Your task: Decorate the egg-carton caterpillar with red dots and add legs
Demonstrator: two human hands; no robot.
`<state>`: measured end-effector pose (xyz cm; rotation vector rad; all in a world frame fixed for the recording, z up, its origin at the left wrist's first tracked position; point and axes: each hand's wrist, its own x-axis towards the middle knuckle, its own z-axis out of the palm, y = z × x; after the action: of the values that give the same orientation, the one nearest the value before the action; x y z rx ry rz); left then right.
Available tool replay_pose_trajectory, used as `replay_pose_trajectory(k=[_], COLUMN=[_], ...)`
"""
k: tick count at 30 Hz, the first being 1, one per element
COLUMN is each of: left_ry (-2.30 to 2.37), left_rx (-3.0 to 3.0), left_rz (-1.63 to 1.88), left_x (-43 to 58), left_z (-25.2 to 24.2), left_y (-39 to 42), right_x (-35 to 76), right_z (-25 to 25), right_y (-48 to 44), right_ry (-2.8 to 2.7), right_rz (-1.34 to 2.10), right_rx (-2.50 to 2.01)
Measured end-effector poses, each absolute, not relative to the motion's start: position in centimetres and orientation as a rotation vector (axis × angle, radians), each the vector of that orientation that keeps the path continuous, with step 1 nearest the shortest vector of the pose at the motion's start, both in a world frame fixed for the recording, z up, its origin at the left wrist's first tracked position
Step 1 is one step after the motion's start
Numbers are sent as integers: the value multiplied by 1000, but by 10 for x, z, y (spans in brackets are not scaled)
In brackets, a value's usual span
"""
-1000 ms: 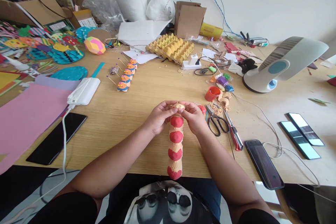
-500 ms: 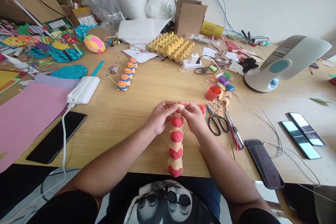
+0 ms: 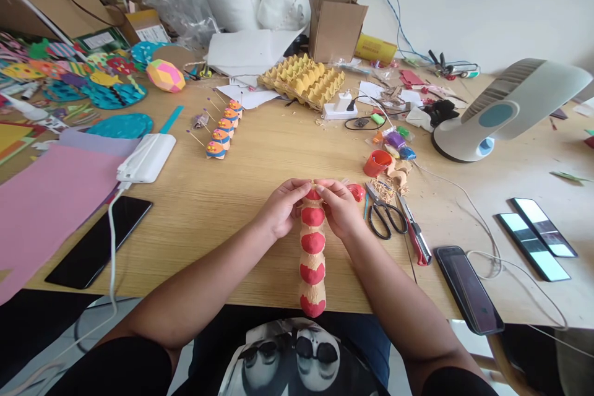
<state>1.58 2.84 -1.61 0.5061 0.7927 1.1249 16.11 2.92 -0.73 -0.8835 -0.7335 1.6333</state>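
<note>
Left hand [image 3: 281, 209] and right hand [image 3: 342, 209] pinch the far end of the red-and-tan bumped strip [image 3: 312, 242], one at each side, thumbs on the near face and fingers curled behind. Clock directions are read from this grip, with 12 o'clock pointing away from the person. The strip extends toward 6 o'clock, and its near end overlaps the edge of the surface [image 3: 260, 173]; contact with that edge cannot be determined. Five red patches are visible along its length.

A red lump [image 3: 356, 192] lies at 3 o'clock, just beside the right hand. Black-handled scissors [image 3: 381, 203] lie between 3 and 4 o'clock, near a utility knife [image 3: 416, 235]. A red cup [image 3: 375, 169] stands at 2 o'clock. A blue-and-orange bumped row [image 3: 223, 130] stands at 10 o'clock, and a yellow egg tray [image 3: 301, 81] at 12 o'clock.
</note>
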Motion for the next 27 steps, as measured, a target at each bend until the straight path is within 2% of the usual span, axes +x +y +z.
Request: replay_pose_trajectory(k=[13, 27], left_ry=[667, 729], left_rx=[478, 503], left_rz=[1134, 1144], left_x=[14, 14], left_z=[-14, -15], left_y=[32, 32], right_x=[165, 161], right_z=[-4, -8], right_y=[26, 26], right_ry=[-616, -589], right_rz=[1870, 1777], right_rx=[-773, -688])
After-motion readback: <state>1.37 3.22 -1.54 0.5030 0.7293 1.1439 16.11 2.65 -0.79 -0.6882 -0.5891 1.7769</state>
